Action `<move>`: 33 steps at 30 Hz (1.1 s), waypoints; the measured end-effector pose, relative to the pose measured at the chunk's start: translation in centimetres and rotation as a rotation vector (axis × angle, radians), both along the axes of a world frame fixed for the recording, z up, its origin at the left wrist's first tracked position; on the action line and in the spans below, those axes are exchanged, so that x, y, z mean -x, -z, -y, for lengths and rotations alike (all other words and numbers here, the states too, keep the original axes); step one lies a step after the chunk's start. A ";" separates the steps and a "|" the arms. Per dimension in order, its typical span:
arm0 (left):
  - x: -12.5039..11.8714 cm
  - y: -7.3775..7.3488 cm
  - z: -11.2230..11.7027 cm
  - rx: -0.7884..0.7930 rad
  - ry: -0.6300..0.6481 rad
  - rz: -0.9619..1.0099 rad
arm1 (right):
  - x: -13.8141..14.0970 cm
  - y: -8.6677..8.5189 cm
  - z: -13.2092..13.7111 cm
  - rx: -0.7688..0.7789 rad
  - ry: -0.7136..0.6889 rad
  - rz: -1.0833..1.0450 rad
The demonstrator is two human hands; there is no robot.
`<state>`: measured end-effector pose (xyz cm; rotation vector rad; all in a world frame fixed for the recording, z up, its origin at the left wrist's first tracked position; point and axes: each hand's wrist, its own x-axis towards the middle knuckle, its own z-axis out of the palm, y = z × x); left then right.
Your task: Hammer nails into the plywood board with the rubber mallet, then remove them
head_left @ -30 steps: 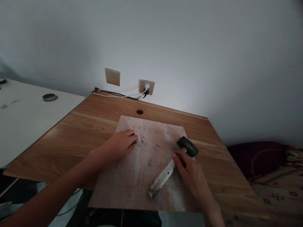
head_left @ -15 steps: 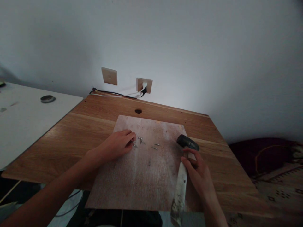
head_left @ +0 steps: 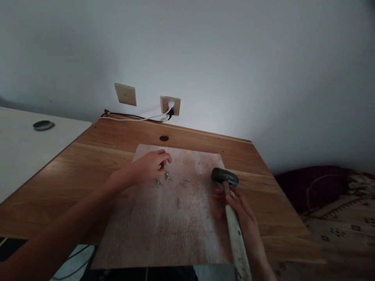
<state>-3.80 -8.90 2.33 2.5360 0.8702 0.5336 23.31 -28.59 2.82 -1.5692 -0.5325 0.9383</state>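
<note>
My left hand (head_left: 150, 166) is over the upper left of a worn wooden board (head_left: 164, 234), thumb and fingers pinched on a thin silver nail (head_left: 166, 165). Just below those fingers, several more nails (head_left: 167, 176) lie in a small cluster. Others are scattered to the right, and a single nail (head_left: 178, 202) lies nearer the board's middle. At the board's right side, my right hand (head_left: 241, 210) is closed around the pale, stained handle of a hammer (head_left: 225, 176) with a dark head. The handle points down toward me.
Under the board is a wooden desk (head_left: 272, 210) with a round cable hole (head_left: 164, 138). Cables (head_left: 131, 117) run along its back edge to a wall socket (head_left: 170, 106). A white table (head_left: 17, 156) with a round lid-like object (head_left: 43, 125) adjoins it at left.
My left hand has lifted slightly up the board with a nail in its fingers. My right hand has turned the hammer, so the handle now slants down to the right. The view has shifted slightly.
</note>
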 end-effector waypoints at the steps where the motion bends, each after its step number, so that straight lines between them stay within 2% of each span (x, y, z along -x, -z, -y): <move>1: -0.5 -0.1 -0.5 0.004 0.019 0.022 | 0.2 0.3 0.0 -0.011 0.008 0.018; 6: -3.8 -0.4 -2.0 0.047 0.140 0.062 | 1.1 1.1 0.1 -0.038 0.027 0.044; 11: -8.5 0.0 -2.8 0.104 0.274 0.168 | 1.3 1.2 -0.1 -0.060 0.057 0.036; 15: -12.4 0.7 -3.3 0.138 0.297 0.251 | 1.4 1.3 -0.1 -0.075 0.054 0.008; 18: -14.3 1.5 -3.5 0.134 0.278 0.310 | 1.4 1.3 -0.1 -0.081 0.059 0.016; 26: -16.4 3.0 -4.0 0.173 0.241 0.400 | 1.6 0.7 -0.5 -0.081 0.097 -0.013; 30: -17.0 2.8 -4.8 0.235 0.245 0.388 | 1.6 0.4 -0.4 -0.089 0.083 -0.015; 33: -15.6 2.0 -5.2 0.199 0.259 0.363 | 1.6 0.4 -0.4 -0.100 0.093 -0.030</move>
